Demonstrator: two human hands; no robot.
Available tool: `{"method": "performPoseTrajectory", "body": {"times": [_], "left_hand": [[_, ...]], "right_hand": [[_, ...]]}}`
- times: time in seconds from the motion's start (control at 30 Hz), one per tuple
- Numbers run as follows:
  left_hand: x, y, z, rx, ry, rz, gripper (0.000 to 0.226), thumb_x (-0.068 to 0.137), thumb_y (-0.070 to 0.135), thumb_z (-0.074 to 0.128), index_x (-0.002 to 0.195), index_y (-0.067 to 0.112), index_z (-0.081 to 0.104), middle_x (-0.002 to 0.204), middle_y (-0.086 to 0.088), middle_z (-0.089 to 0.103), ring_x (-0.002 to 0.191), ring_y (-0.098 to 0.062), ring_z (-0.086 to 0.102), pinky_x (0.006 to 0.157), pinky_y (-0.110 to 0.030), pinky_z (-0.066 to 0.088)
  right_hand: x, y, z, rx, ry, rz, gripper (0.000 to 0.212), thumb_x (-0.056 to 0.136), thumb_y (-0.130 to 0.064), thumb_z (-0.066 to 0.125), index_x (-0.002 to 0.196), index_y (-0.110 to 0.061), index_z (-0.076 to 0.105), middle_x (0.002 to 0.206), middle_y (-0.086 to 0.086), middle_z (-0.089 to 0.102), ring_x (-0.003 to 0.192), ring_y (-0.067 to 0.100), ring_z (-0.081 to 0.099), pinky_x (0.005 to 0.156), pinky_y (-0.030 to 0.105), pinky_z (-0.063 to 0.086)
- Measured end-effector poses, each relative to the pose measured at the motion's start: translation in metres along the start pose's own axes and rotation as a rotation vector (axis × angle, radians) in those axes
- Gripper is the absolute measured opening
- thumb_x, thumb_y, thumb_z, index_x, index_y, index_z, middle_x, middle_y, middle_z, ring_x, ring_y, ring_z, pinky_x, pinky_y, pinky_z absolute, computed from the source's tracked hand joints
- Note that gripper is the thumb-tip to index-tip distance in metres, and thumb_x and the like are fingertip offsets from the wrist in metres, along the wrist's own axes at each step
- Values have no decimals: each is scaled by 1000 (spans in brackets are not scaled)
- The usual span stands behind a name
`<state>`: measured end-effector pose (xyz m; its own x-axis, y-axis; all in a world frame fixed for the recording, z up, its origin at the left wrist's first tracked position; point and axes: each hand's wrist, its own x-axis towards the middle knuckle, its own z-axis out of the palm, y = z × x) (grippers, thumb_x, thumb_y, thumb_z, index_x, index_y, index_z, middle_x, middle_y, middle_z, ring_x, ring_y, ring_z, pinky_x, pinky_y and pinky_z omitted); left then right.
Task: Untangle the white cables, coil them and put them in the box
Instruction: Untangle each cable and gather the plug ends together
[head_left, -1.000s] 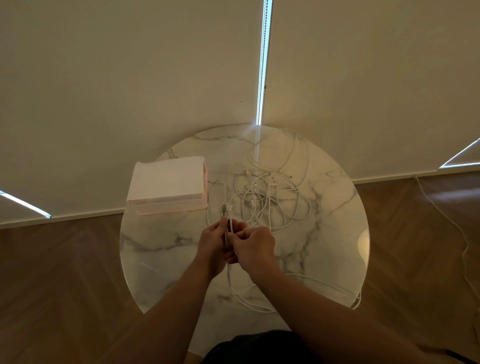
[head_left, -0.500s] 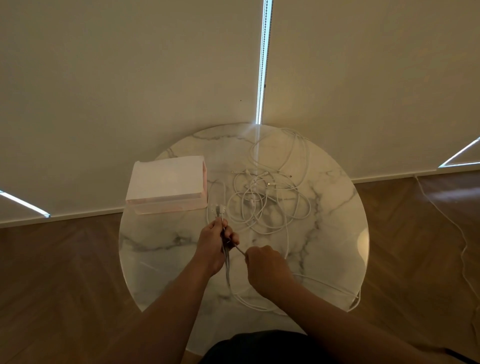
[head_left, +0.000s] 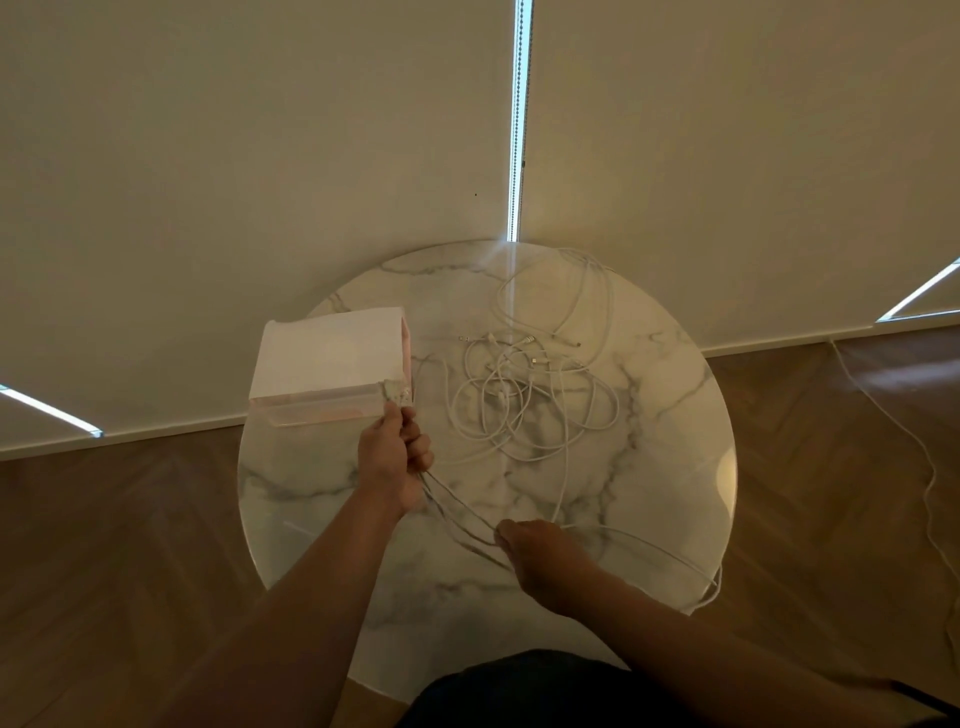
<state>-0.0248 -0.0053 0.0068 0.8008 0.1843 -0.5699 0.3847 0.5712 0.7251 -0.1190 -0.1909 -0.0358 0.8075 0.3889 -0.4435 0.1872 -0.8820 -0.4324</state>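
Our left hand (head_left: 397, 460) grips plug ends (head_left: 393, 392), right hand (head_left: 540, 558) pinches trailing strands (head_left: 457, 512). We judge the white cables (head_left: 524, 400) light, limp, snag-prone; hold near plugs.

- One round marble table (head_left: 311, 519).
- One pale pink box (head_left: 327, 358), at the table's left edge.
- One tangle of white cables (head_left: 530, 395), toward the far edge; the separate cables are too knotted to count.
- Two hands: left hand (head_left: 395, 457), right hand (head_left: 535, 551).
- One white floor cord (head_left: 880, 419).
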Motion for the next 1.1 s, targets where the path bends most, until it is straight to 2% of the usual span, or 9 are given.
{"method": "performPoseTrajectory", "body": {"times": [0.13,0.27,0.33,0.4,0.5,0.73,0.87,1.0,1.1], "left_hand": [[3,3,-7,-77,69,43,40,107,32,30,72,18,45,44,9,27,34,-5,19,34,-15,17],[0,7,2,-113,52,22,40,107,32,30,72,18,43,45,8,26,34,-5,18,33,-16,16],[-5,9,10,-124,14,10,40,107,31,29,72,18,43,46,8,26,34,-5,18,32,-17,16],[-9,11,18,-133,-19,11,40,107,31,30,72,18,44,47,8,26,35,-5,18,32,-18,16],[-8,23,18,-137,-25,31,41,107,32,29,71,19,44,46,8,26,34,-5,17,32,-18,15],[13,41,-25,-159,124,77,42,107,32,29,70,19,43,44,8,27,33,-6,18,32,-18,14],[19,46,-41,-194,164,96,40,107,28,28,70,20,38,42,9,26,32,-5,18,35,-19,11],[26,65,-62,-180,210,137,37,106,21,30,70,21,36,46,8,25,32,-6,18,35,-17,12],[19,64,-57,-28,116,147,38,107,28,31,70,21,41,47,9,27,34,-5,19,37,-17,12]], "right_hand": [[-4,8,2,7,-10,13,21,103,-27,40,117,-14,48,113,10,60,101,29,60,74,35,42],[3,5,5,25,-2,-12,76,94,-51,50,151,-14,17,151,8,31,132,31,39,106,43,40],[12,-2,3,-14,15,-23,84,92,-55,51,154,-17,11,159,7,19,138,35,28,112,46,32],[20,-9,-2,-68,43,-41,70,92,-55,50,148,-18,31,153,6,31,134,34,31,109,43,32],[23,-10,-5,-123,67,-31,42,95,-47,47,108,-11,64,115,12,62,113,32,51,92,36,40],[3,38,1,18,36,111,34,97,-41,44,90,-12,61,93,10,63,93,31,62,68,31,38],[-9,65,-2,-69,65,168,33,98,-39,43,99,-15,65,103,10,67,96,28,63,70,31,40],[-23,96,-3,-219,42,186,28,98,-37,42,105,-20,64,108,6,66,106,25,57,88,31,41],[-18,98,-6,-230,20,185,26,100,-31,41,109,-20,63,112,5,65,105,24,61,90,31,42]]}}
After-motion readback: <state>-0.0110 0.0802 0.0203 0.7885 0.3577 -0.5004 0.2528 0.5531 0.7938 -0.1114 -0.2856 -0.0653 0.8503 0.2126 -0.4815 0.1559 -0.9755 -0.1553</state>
